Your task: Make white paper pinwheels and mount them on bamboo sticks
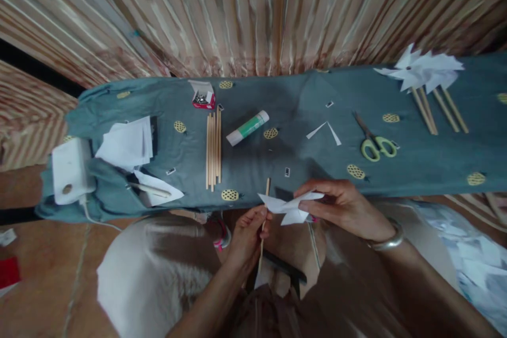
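Observation:
My left hand [249, 236] pinches a thin wooden stick [268, 186], which points up past the table's near edge. At my right, the fingers of my right hand [348, 211] are closed on a folded white paper pinwheel [292, 212]. The pinwheel's left blade reaches the stick beside my left fingertips; whether the two are joined I cannot tell. Beyond my hands, a bundle of wooden sticks [213, 153] and a green-and-white glue stick [247, 128] lie on the cloth. Green-handled scissors [372, 142] rest to the right, near two narrow paper strips [328, 129].
Finished pinwheels [420, 69] on sticks lie at the far right. A small red box [203, 96] of shiny metal pieces stands open behind the sticks. Leftward are stacked white papers [125, 142], a paper with a pencil-like stick [156, 189] and a white corded device [73, 169].

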Motion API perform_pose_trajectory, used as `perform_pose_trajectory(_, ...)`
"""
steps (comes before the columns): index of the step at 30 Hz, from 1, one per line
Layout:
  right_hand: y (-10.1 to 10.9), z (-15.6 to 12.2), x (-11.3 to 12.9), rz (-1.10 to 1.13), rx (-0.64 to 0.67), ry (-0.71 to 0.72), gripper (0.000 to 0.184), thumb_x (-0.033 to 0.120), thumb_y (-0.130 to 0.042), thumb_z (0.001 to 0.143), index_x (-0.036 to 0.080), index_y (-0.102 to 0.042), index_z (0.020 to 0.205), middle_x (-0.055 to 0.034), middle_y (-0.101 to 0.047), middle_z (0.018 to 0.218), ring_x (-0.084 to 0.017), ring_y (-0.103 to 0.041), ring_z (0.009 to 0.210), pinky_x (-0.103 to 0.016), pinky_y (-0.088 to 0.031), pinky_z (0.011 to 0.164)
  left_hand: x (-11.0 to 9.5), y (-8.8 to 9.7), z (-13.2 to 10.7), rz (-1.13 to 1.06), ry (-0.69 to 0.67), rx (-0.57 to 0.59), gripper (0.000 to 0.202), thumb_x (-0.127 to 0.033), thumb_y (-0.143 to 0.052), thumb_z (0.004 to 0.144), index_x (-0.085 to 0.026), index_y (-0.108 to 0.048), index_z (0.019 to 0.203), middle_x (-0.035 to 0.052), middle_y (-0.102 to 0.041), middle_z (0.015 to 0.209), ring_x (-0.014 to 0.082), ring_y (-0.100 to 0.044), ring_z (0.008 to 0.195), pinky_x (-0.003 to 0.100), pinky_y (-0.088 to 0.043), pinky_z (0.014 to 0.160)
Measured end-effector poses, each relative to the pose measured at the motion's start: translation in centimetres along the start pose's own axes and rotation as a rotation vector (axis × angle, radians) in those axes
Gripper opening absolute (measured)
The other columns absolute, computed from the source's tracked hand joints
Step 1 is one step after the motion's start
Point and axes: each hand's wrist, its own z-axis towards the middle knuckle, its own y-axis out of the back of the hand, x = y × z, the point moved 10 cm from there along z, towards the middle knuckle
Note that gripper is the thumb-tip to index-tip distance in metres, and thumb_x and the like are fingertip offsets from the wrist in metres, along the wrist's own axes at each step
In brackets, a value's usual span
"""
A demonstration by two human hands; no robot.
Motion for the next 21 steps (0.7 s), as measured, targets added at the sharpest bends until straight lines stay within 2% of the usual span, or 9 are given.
perform_pose_trajectory(2, -1.3, 0.0, -0.4, -0.103, 0.09, 0.012, 0.016, 0.034, -0.066, 0.088, 0.021, -0.075, 0.087, 0.0001, -0.07, 0.071, -0.012, -0.062, 0.063, -0.023, -0.046, 0.057, 0.7, 0.0, 0.7, -0.02, 0.001, -0.026, 0.036, -0.037, -0.089, 0.05, -0.012, -0.068, 0.065, -0.0021, -0.054, 0.055, 0.0032, -0.037, 0.047, 0.017, -0.023, 0.046)
perform_pose_trajectory(4, -2.1, 0.2, -0.6, -0.206, 0.117, 0.049, 0.015, 0.032, -0.064, 0.089, 0.021, -0.074, 0.087, 0.0008, -0.07, 0.072, -0.012, -0.062, 0.064, -0.023, -0.045, 0.058, 1.0, -0.1, 1.2, -0.025, 0.003, -0.045, 0.033, -0.034, -0.088, 0.049, -0.013, -0.067, 0.063, -0.0027, -0.053, 0.054, 0.0032, -0.035, 0.046, 0.018, -0.022, 0.047)
perform_pose_trajectory(10, -2.4, 1.2, -0.4, -0.429, 0.014, 0.18, 0.016, 0.028, -0.056, 0.094, 0.022, -0.07, 0.091, -0.0024, -0.071, 0.081, -0.015, -0.065, 0.075, -0.026, -0.048, 0.069, 1.5, 0.1, 1.8, 0.006, -0.011, -0.058, 0.032, -0.036, -0.085, 0.054, -0.016, -0.059, 0.051, -0.004, -0.049, 0.048, 0.0056, -0.035, 0.047, 0.022, -0.025, 0.05)
perform_pose_trajectory(16, -2.0, 1.6, 0.6, -0.548, -0.12, 0.285, 0.011, 0.022, -0.056, 0.095, 0.024, -0.067, 0.095, -0.0034, -0.073, 0.086, -0.018, -0.068, 0.083, -0.03, -0.052, 0.074, 1.9, 0.6, 1.9, 0.103, -0.014, -0.019, 0.036, -0.048, -0.081, 0.065, -0.018, -0.064, 0.055, -0.0035, -0.049, 0.051, 0.0081, -0.037, 0.05, 0.024, -0.029, 0.053)
perform_pose_trajectory(21, -1.9, 1.6, 1.2, -0.587, -0.149, 0.322, 0.014, 0.019, -0.054, 0.095, 0.025, -0.064, 0.101, -0.0034, -0.074, 0.09, -0.019, -0.067, 0.084, -0.032, -0.053, 0.076, 1.9, 0.5, 1.8, 0.159, 0.001, 0.032, 0.043, -0.055, -0.078, 0.069, -0.019, -0.063, 0.052, -0.0037, -0.044, 0.049, 0.0091, -0.034, 0.05, 0.026, -0.03, 0.054)
